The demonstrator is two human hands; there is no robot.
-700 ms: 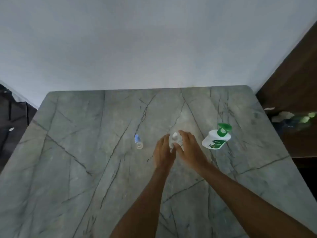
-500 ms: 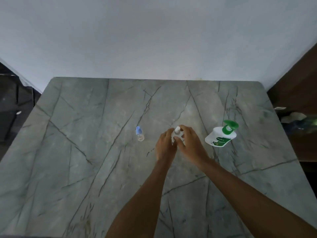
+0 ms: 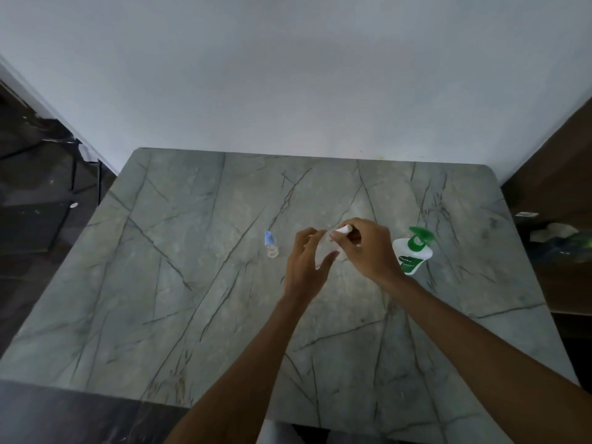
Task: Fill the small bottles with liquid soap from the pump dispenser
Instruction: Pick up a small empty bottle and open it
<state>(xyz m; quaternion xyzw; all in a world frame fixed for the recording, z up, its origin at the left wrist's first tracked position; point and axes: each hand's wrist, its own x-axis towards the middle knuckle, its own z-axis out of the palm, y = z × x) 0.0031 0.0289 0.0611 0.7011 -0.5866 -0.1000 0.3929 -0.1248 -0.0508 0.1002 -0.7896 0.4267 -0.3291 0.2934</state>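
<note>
pinching the small white cap [image 3: 343,230], your right hand [image 3: 368,251] tops the small clear plastic bottle [image 3: 328,244], and your left hand [image 3: 306,264] curls round its body just above the grey veined stone table [image 3: 192,283]. twist gently and hold it upright. the white green-pump soap dispenser [image 3: 412,255] stands just right.

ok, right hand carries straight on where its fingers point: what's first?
Likely the left hand, holding the blurred small clear bottle whose white cap the right hand pinches; a blue-capped clear bottle stands farther on.
</note>
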